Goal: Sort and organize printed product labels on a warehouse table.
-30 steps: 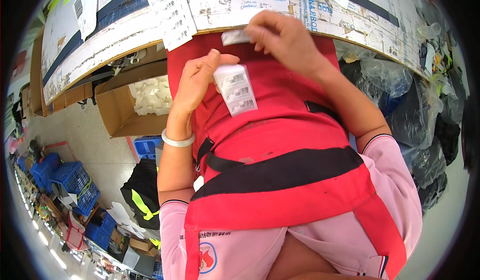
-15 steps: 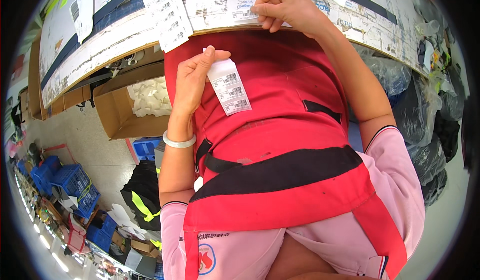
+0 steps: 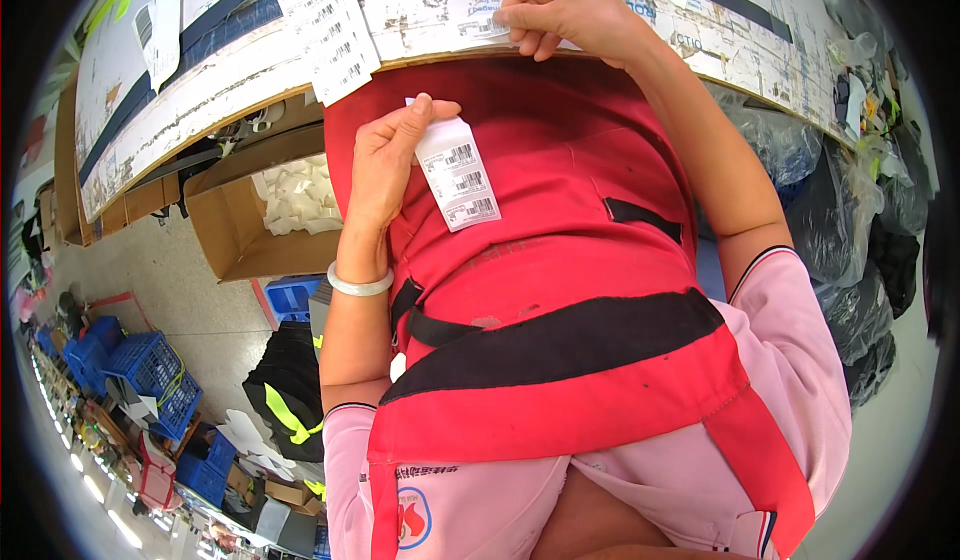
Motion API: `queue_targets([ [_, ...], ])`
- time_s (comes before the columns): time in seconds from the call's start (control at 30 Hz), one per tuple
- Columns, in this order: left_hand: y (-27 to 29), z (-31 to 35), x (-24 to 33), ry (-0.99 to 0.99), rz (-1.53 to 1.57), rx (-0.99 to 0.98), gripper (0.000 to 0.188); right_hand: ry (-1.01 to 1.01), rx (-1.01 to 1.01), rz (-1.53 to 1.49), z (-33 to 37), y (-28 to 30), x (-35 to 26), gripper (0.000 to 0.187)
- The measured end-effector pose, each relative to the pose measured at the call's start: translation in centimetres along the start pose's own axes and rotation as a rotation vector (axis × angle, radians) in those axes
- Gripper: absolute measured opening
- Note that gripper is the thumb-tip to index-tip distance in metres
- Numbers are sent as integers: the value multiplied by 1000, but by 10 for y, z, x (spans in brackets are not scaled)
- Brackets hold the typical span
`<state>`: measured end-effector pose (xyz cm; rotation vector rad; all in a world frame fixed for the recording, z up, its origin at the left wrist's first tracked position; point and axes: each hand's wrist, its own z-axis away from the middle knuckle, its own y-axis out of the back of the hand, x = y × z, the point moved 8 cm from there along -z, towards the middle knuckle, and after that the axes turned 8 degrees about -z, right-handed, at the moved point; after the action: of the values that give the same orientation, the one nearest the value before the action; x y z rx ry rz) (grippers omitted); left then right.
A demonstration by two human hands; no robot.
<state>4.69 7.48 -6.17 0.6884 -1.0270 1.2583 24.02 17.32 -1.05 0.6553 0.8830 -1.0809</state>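
My left hand [image 3: 392, 160] is closed, with thumb and fingers pinching the top of a short white strip of barcode labels [image 3: 460, 178]. The strip hangs in front of my red apron [image 3: 560, 200], printed side showing. Over the table's near edge, my right hand [image 3: 575, 18] has its thumb and forefinger pressed together at the right end of a small printed label [image 3: 482, 28]. That label lies on or just above the worn white table [image 3: 420, 25]; whether it is stuck down I cannot tell. A larger sheet of barcode labels [image 3: 330, 35] overhangs the edge, left of it.
Below the table at left, a cardboard box [image 3: 225, 225] holds white pieces. Blue crates [image 3: 155, 375] and a black bundle with a yellow-green stripe [image 3: 285, 385] stand farther left. Dark plastic bags [image 3: 835, 220] pile up at right. Another label strip [image 3: 163, 35] lies at the table's left.
My right hand has shifted very slightly left and up in the picture, along with the table. My left hand still holds the label strip in nearly the same place.
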Motion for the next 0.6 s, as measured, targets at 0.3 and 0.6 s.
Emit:
queue_targets([
  [0.3,1,-2,-1,-22,-29,0,36,99,27,160,5,-7,-12,16],
  [0.6,-7,4,6,38,108,-34,36,195,37,109,21,8,-10,21],
])
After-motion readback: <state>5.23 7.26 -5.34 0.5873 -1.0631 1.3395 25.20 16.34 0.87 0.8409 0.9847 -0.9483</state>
